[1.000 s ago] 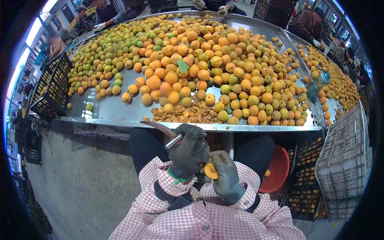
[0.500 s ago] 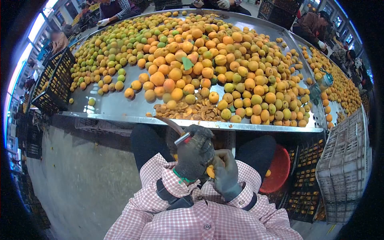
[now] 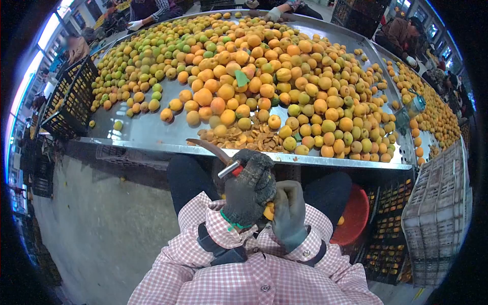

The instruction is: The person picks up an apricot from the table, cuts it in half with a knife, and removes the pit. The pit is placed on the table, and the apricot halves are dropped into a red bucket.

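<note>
My left hand, in a dark knit glove, is closed around a curved knife. The blade points up and left, close to the table's front edge, and a red part with a silver metal tube shows at the fist. Right beside it, my right hand in a grey coated glove is closed on an apricot, of which only an orange part shows between the two hands. Both hands are in front of my body, below the table edge. The fingers hide the rest of the fruit.
A metal table bears a large heap of apricots and a pile of apricot pieces near its edge. A black crate stands left, a red basin and a white crate right. Co-workers sit around the table.
My hands stay together, with the knife raised slightly and its blade showing more. The view has shifted a little. A co-worker's gloved hand now reaches to the table's far edge.
</note>
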Motion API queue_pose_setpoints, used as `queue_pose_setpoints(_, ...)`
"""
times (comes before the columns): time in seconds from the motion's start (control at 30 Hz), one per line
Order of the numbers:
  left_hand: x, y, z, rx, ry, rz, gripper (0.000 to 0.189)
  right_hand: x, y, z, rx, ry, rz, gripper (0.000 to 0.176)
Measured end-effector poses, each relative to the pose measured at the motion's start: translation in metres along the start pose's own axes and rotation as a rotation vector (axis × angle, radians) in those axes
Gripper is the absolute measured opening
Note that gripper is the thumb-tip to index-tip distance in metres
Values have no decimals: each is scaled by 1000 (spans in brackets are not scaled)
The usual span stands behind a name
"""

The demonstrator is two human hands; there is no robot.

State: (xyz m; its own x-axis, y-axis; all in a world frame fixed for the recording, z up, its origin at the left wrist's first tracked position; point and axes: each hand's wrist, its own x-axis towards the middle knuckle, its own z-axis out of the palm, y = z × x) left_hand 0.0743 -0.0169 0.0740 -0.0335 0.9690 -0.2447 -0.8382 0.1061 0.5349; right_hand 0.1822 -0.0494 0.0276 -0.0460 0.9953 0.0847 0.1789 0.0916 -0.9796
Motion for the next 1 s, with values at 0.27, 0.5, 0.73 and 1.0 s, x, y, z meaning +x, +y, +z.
queue_pose_setpoints(0.27, 6, 0, -4, -138, -98, -48, 14, 25, 3, -14, -100, -181, -651, 23)
queue_pose_setpoints(0.5, 32, -10, -19, 609, -49, 204, 14, 25, 21, -6, -103, 35, -174, 38)
queue_pose_setpoints(0.73, 24, 1, -12, 618, -190, 212, 12, 15, 0, -15, 698, -238, 661, 33)
queue_pose_setpoints(1.0, 7, -11, -15, 256, -438, 105, 9, 17, -7, -7, 262, -294, -41, 27)
